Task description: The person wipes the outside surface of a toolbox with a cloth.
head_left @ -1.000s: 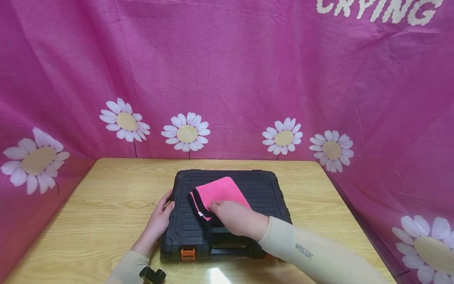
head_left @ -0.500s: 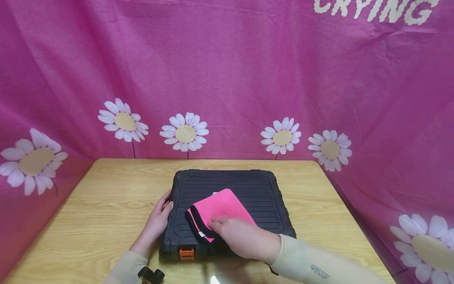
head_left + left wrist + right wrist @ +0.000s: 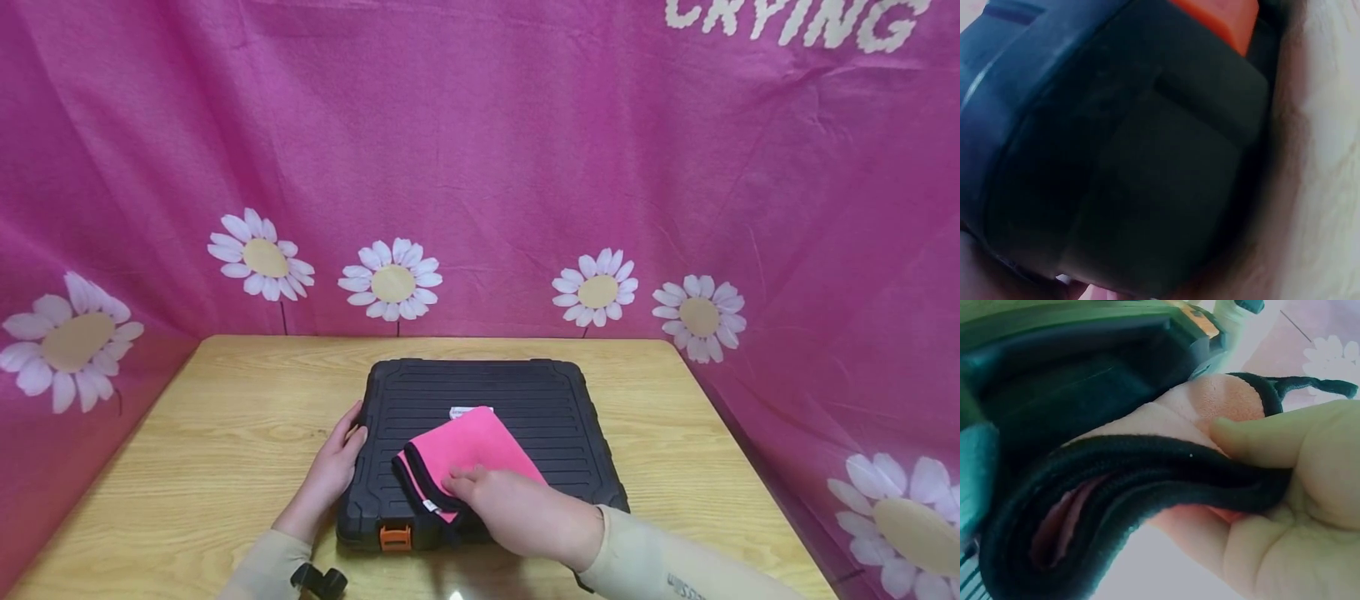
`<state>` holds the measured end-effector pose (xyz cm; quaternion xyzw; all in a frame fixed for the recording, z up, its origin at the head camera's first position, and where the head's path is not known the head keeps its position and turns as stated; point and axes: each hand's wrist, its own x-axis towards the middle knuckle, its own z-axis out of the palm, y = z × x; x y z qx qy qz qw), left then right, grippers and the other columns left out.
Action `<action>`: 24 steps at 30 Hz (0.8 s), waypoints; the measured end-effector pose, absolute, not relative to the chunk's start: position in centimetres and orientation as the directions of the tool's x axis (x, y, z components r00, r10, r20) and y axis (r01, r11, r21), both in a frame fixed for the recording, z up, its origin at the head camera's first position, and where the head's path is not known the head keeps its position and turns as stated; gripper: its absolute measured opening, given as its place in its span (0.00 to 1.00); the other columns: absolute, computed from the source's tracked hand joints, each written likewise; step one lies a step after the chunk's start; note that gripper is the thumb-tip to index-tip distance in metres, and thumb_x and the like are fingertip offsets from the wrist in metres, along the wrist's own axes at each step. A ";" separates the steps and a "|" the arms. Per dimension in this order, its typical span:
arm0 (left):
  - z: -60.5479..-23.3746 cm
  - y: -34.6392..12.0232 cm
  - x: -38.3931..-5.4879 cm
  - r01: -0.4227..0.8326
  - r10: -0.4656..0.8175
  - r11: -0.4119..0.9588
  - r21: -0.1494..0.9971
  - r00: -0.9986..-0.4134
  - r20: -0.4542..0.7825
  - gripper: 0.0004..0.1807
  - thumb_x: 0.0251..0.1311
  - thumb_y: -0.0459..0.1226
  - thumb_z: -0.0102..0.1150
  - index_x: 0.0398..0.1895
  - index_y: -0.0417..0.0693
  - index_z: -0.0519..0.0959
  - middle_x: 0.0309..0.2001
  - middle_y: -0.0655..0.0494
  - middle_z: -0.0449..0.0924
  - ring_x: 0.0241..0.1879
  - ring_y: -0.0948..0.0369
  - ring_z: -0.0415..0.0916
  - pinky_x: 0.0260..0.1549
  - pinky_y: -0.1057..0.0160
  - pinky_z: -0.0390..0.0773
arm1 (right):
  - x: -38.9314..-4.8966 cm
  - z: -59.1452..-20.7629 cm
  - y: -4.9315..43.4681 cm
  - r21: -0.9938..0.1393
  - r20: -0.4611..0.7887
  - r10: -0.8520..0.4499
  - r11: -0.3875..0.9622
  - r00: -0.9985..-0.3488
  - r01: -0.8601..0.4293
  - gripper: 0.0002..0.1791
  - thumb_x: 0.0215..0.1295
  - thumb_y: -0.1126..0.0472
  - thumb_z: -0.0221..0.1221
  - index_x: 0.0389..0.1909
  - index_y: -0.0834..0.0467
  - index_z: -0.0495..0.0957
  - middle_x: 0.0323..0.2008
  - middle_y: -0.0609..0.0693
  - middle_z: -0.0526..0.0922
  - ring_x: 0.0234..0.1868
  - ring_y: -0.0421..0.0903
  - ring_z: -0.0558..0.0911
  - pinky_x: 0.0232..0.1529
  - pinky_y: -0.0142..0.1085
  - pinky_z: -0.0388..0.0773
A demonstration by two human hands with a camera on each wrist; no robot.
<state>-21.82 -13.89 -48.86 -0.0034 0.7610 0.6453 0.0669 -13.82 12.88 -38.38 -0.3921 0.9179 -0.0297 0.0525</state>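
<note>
A black plastic tool case [image 3: 517, 387] lies flat, its ribbed lid shut and an orange latch [image 3: 395, 537] at the front left. My left hand [image 3: 333, 467] grips its left side; much of those fingers is hidden. The case's dark corner [image 3: 1147, 175] fills the left wrist view. My right hand [image 3: 517, 508] holds a folded pink cloth [image 3: 465, 442] with black edging against the lid's front part. In the right wrist view, the cloth's black edge [image 3: 1129, 453] is pinched between thumb and fingers.
The case stands on a light wooden table [image 3: 247, 417]. A pink curtain [image 3: 480, 167] printed with daisies hangs behind and along both sides. Just past the cloth a white label [image 3: 465, 411] shows on the lid.
My right hand has drawn the pink cloth toward the front of the case, covering the handle and exposing the white label. The left hand stays in place.
</note>
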 end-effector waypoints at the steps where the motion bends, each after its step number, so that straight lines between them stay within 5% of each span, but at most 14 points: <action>1: -48.8 -13.9 -21.8 -0.090 0.084 0.172 0.981 -0.991 -0.106 0.31 0.83 0.38 0.35 0.84 0.45 0.46 0.81 0.33 0.45 0.75 0.35 0.59 0.71 0.39 0.66 | -13.9 -38.4 12.9 -0.095 -0.068 -0.724 0.689 -0.686 -0.718 0.25 0.70 0.75 0.55 0.66 0.58 0.78 0.64 0.54 0.82 0.64 0.48 0.82 0.65 0.38 0.78; 13: -48.6 -13.8 -22.0 -0.088 0.098 0.199 0.976 -0.989 -0.109 0.31 0.83 0.38 0.36 0.84 0.46 0.45 0.81 0.31 0.46 0.73 0.34 0.63 0.69 0.39 0.69 | -16.7 -38.4 13.1 -0.150 -0.039 -0.717 0.692 -0.695 -0.706 0.25 0.66 0.76 0.60 0.64 0.61 0.79 0.60 0.54 0.85 0.62 0.46 0.83 0.66 0.38 0.78; 19: -48.7 -13.9 -22.1 -0.082 0.097 0.207 0.975 -0.990 -0.104 0.32 0.83 0.38 0.36 0.84 0.45 0.45 0.80 0.30 0.47 0.73 0.34 0.62 0.69 0.38 0.69 | -19.9 -38.7 13.6 -0.209 -0.063 -0.676 0.728 -0.734 -0.653 0.26 0.63 0.74 0.66 0.62 0.59 0.79 0.53 0.52 0.88 0.52 0.44 0.86 0.63 0.39 0.80; 24: -48.7 -14.0 -22.0 -0.092 0.084 0.228 0.969 -0.990 -0.114 0.32 0.83 0.39 0.37 0.84 0.46 0.46 0.80 0.30 0.48 0.74 0.35 0.61 0.69 0.38 0.68 | -22.6 -39.1 14.1 -0.210 -0.037 -0.645 0.751 -0.763 -0.626 0.22 0.65 0.74 0.63 0.60 0.62 0.80 0.54 0.56 0.87 0.54 0.49 0.85 0.66 0.44 0.78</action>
